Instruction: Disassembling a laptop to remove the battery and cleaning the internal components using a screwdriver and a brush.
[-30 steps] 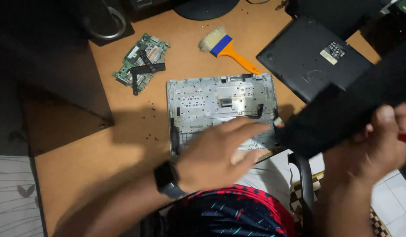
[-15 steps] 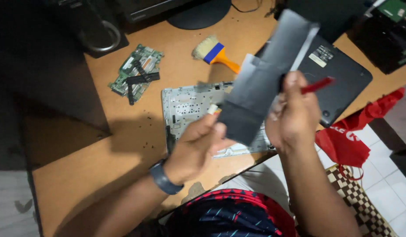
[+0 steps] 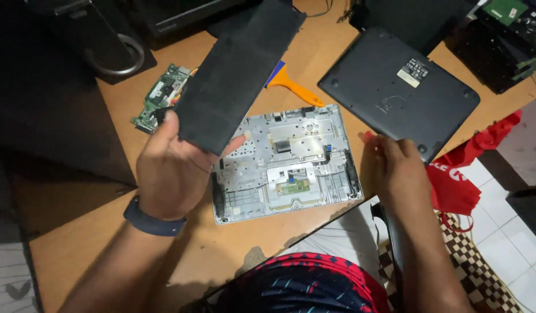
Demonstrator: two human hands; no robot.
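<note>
My left hand (image 3: 172,168) grips the flat black rectangular panel (image 3: 236,72) by its lower end, tilting it clear of the opened silver laptop chassis (image 3: 285,162) at frame centre, while my right hand (image 3: 395,168) hovers loosely curled, seemingly holding something red.

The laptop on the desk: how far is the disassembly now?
Done: the dark bottom cover lies apart on the desk, and the silver chassis lies open. In hand: the left hand holds a flat black panel above the desk; the right hand grips something red, mostly hidden. Left: parts remain in the chassis.
</note>
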